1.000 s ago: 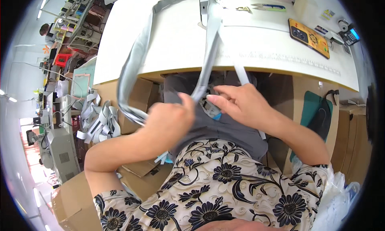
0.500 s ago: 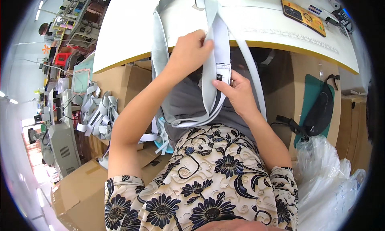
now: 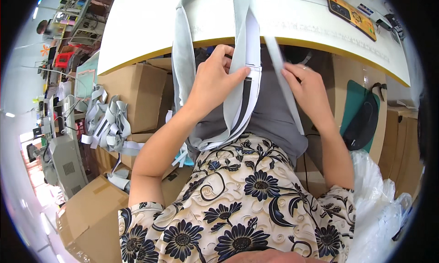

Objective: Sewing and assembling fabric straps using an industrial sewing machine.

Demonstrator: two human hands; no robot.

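Long light grey fabric straps (image 3: 182,48) hang from the white table over its edge and loop down onto my lap. My left hand (image 3: 215,78) is closed on the middle strap (image 3: 238,48), its thumb in front near a stitched seam and its fingers partly hidden behind. White backing (image 3: 251,39) shows along this strap, and a black stripe (image 3: 241,105) runs below the seam. To the right, my right hand (image 3: 307,87) has thumb and forefinger together at the edge of a narrow grey strip (image 3: 288,91), which is blurred.
The white table (image 3: 141,25) has a yellow front edge. A phone in a patterned orange case (image 3: 351,17) lies at its right. Cardboard boxes (image 3: 141,96) and a heap of grey straps (image 3: 109,121) are at left. A black pouch (image 3: 363,121) and clear plastic bags (image 3: 372,194) are at right.
My right hand has left the middle strap and moved right to the narrow strip. My left hand has shifted slightly down, to the seam. The straps have slid a little toward me.
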